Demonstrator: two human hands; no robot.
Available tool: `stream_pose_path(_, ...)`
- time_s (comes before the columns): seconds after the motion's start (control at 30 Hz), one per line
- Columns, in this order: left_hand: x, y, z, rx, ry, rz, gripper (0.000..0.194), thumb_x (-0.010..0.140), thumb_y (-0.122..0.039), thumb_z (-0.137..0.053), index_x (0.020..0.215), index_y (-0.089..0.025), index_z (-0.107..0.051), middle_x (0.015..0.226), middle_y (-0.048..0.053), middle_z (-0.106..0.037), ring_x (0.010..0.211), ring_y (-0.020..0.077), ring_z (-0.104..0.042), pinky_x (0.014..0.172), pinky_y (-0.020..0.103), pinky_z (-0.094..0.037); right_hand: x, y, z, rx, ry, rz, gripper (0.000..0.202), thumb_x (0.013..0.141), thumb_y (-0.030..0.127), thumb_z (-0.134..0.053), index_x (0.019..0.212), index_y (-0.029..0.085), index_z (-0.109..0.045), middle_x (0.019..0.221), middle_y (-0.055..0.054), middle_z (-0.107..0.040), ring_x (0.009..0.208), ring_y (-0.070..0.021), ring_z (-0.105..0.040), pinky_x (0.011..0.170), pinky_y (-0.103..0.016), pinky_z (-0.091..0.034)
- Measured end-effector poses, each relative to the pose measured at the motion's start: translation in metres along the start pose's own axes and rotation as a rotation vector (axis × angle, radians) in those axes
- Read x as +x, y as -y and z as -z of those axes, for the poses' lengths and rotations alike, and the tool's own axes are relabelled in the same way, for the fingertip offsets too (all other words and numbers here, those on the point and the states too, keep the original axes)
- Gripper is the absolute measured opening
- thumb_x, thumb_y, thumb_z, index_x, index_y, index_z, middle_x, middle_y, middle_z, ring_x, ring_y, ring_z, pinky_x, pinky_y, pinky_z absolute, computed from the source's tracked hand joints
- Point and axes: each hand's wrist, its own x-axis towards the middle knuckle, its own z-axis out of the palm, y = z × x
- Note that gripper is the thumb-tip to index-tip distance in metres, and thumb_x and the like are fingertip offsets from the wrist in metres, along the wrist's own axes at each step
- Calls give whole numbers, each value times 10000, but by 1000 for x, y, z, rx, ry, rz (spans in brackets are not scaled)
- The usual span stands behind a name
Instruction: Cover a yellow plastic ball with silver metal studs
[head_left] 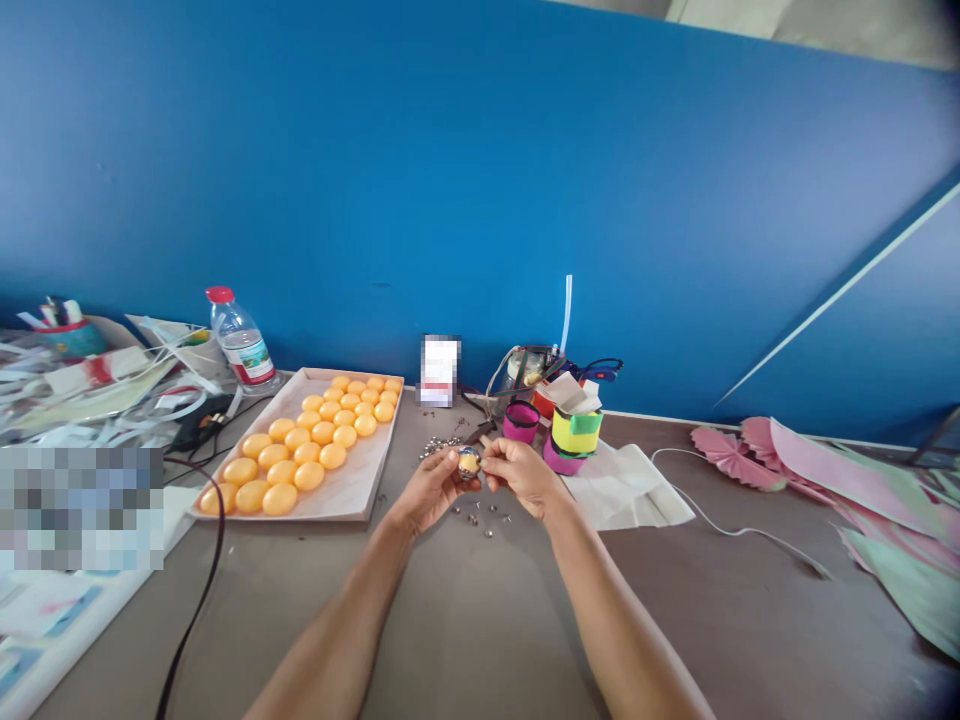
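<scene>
My left hand (435,490) pinches a small round piece, shiny silver with a pale yellow middle (469,461), between thumb and fingers. From the other side my right hand (517,475) has its thumb and forefinger pressed together at the piece's right edge; whatever is between them is too small to make out. Just behind my hands lies a heap of small shiny metal bits (439,446). Several more loose metal bits (489,533) are scattered on the table in front of my fingers.
At left, a shallow box (379,470) holds rows of orange balls (307,451). Behind it stands a water bottle (247,345). A lit phone (439,371) leans at the back. Rolled magenta (520,421) and yellow bands (576,432) sit right of it, near white paper (637,490) and pink sheets (840,470).
</scene>
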Motion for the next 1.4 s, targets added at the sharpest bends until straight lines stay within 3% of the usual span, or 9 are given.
stream_pose_path(0.13,0,1,-2,-1,-15,10,235,780,-309,-608,881,-98,-630,831,91,-649,704,163,-623,691,292,-494,2,-1,-2,-63,-55,15,213,618,288,-653,637,177,-473,466,86,-469,398,-61,-426,467,-212,-310)
stream_pose_path(0.33,3,1,-2,-143,-85,-7,211,785,-310,-599,825,-104,-627,785,72,-668,645,147,-621,680,293,-500,2,1,12,62,46,37,219,657,356,-640,706,182,-515,574,64,-497,452,-66,-432,496,-222,-328)
stream_pose_path(0.47,6,0,3,-180,-117,-13,213,798,-314,-581,830,-107,-621,781,67,-672,656,153,-628,691,306,-505,7,-9,21,-466,9,22,106,640,261,-642,716,197,-606,630,31,-576,540,-104,-490,528,-237,-344)
stream_pose_path(0.63,5,-1,3,-175,-95,-15,235,815,-323,-555,849,-99,-619,796,77,-666,674,162,-631,682,304,-507,5,-22,6,-1002,103,7,249,564,257,-709,804,221,-650,749,-24,-649,648,-165,-565,541,-252,-341)
stream_pose_path(0.77,4,-2,2,-172,-91,-18,242,823,-327,-543,844,-97,-616,787,75,-659,671,157,-627,678,290,-504,0,-26,-15,-1211,108,61,253,666,200,-607,918,188,-636,912,-109,-664,760,-229,-612,571,-277,-355)
stream_pose_path(0.9,4,-2,3,-148,-78,-13,253,815,-340,-552,847,-96,-611,778,81,-656,656,156,-629,676,288,-503,1,-30,-24,-1259,161,55,149,716,152,-549,820,147,-656,872,-157,-667,745,-257,-620,583,-299,-359)
stream_pose_path(1.13,5,-2,4,-163,-107,-13,233,808,-325,-566,850,-101,-616,779,72,-668,665,157,-634,679,289,-509,6,-24,-7,-968,37,115,105,749,200,-515,704,179,-607,647,-50,-624,571,-166,-545,527,-269,-318)
stream_pose_path(1.23,5,-3,5,-180,-99,-12,232,806,-325,-570,847,-101,-616,776,72,-675,669,158,-638,691,292,-507,5,-11,4,-555,7,103,70,718,224,-541,660,192,-563,485,37,-521,469,-113,-466,520,-243,-339)
stream_pose_path(1.4,5,-3,5,-172,-58,-16,246,813,-324,-560,862,-90,-621,809,91,-678,688,169,-645,712,300,-503,-4,9,6,2,25,134,105,693,243,-582,778,183,-563,535,43,-558,507,-102,-498,584,-250,-391)
